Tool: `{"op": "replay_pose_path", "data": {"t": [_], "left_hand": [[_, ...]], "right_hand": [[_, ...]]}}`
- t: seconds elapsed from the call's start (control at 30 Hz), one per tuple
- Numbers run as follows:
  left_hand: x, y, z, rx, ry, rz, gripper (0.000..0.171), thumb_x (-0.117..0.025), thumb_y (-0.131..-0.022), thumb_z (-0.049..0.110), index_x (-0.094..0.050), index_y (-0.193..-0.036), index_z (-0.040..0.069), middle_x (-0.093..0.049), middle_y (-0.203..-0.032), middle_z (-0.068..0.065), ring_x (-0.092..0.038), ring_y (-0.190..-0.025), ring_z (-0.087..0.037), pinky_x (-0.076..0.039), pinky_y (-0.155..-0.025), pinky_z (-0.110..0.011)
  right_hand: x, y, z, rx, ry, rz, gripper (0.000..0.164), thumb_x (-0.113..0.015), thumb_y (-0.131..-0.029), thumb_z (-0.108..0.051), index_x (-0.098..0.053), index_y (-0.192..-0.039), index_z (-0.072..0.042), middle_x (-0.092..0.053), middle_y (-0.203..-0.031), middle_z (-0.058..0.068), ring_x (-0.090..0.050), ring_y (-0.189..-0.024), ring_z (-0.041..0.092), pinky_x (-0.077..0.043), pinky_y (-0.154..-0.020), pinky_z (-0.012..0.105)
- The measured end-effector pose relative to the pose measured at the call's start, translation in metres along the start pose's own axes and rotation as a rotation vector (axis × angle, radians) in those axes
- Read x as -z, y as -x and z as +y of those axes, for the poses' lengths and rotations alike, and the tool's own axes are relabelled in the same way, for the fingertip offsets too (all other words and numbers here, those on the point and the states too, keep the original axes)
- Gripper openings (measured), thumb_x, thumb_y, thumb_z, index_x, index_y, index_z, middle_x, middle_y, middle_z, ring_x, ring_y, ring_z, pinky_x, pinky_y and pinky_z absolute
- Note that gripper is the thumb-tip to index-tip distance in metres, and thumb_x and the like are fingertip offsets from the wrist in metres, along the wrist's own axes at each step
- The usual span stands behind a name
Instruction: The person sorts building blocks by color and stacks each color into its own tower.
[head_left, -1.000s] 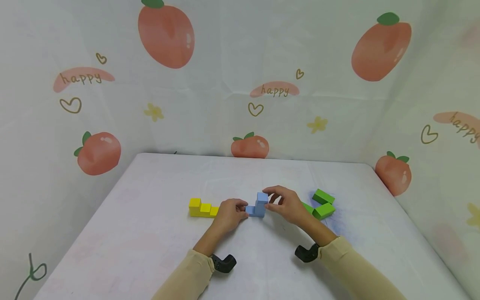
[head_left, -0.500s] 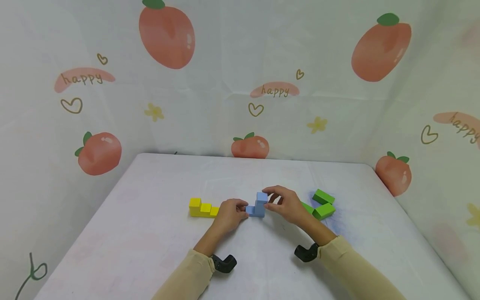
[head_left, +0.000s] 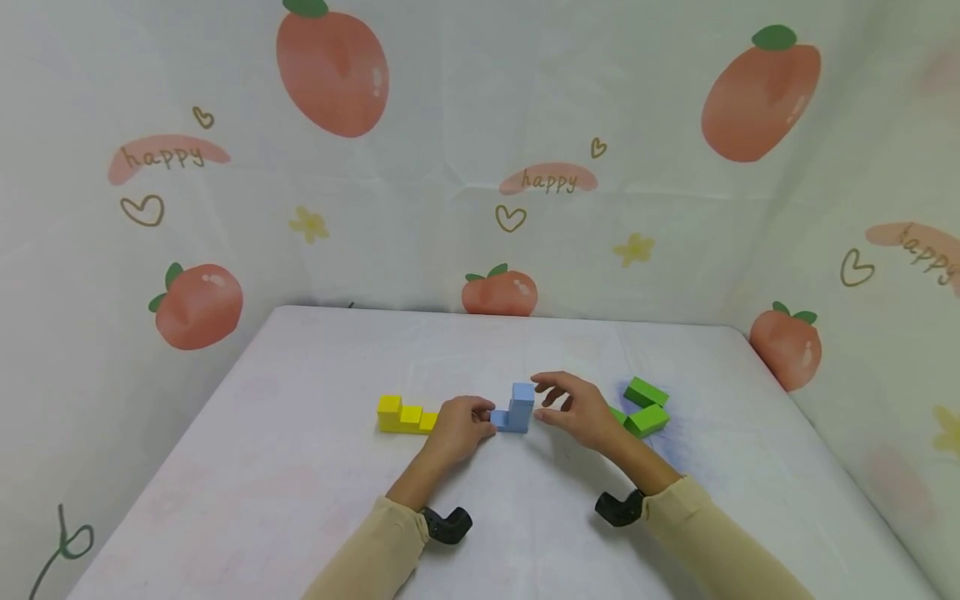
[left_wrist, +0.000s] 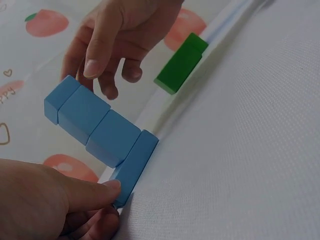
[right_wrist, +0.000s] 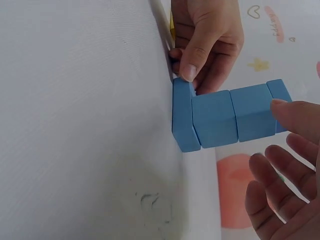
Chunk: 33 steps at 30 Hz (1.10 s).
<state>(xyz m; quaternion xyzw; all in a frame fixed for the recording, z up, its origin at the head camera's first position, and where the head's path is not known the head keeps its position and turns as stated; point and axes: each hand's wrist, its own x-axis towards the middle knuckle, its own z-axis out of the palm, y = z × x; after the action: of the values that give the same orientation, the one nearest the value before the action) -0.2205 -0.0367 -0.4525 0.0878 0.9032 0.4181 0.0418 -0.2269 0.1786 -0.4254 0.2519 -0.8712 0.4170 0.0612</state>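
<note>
Here the left hand (head_left: 457, 428) pinches the blue base block (left_wrist: 135, 166), right hand (head_left: 582, 409) spread loosely

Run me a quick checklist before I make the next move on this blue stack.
1. Blue base block steadied: ok, the left hand pinches its end.
2. Blue column upright: ok.
3. Right hand off the column: cannot tell; its fingers are spread beside the top, contact unclear.
4. Green blocks apart from the blue ones: ok, off to the right.
5. Whole yellow group visible: not ok, the left hand hides its near end in the head view.
</note>
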Motion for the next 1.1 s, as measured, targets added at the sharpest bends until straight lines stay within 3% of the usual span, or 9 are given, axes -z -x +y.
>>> {"op": "replay_pose_path", "data": {"t": [0.57,0.87,1.1], "left_hand": [[0.005,0.008,-0.004,-0.022,-0.012,-0.004,0.036,-0.067,-0.074,0.018,-0.057,-0.108,0.012,-0.054,-0.081,0.005,-0.049,-0.071,-0.012,-0.043,-0.065,-0.025],[0.011,0.025,-0.008,-0.055,-0.054,-0.037,0.028,-0.067,-0.075,0.021,-0.06,-0.102,0.016,-0.055,-0.083,0.007,-0.049,-0.073,-0.01,-0.043,-0.066,-0.023],[0.009,0.035,0.0,-0.116,-0.038,-0.109,0.027,-0.066,-0.076,0.023,-0.061,-0.101,0.015,-0.055,-0.082,0.008,-0.049,-0.072,-0.01,-0.043,-0.063,-0.022]], "right_hand": [[0.019,0.034,0.009,0.003,0.028,0.094,0.043,-0.071,-0.071,-0.014,-0.055,-0.111,-0.015,-0.058,-0.096,0.006,-0.056,-0.079,0.016,-0.046,-0.062,0.034],[0.034,0.055,0.025,0.01,0.153,0.143,0.043,-0.073,-0.067,-0.01,-0.057,-0.107,-0.01,-0.059,-0.093,0.005,-0.054,-0.076,0.016,-0.045,-0.057,0.029],[0.045,0.064,0.03,-0.016,0.268,0.163,0.045,-0.074,-0.066,-0.012,-0.057,-0.107,-0.01,-0.058,-0.095,0.002,-0.053,-0.077,0.013,-0.043,-0.057,0.025]]}}
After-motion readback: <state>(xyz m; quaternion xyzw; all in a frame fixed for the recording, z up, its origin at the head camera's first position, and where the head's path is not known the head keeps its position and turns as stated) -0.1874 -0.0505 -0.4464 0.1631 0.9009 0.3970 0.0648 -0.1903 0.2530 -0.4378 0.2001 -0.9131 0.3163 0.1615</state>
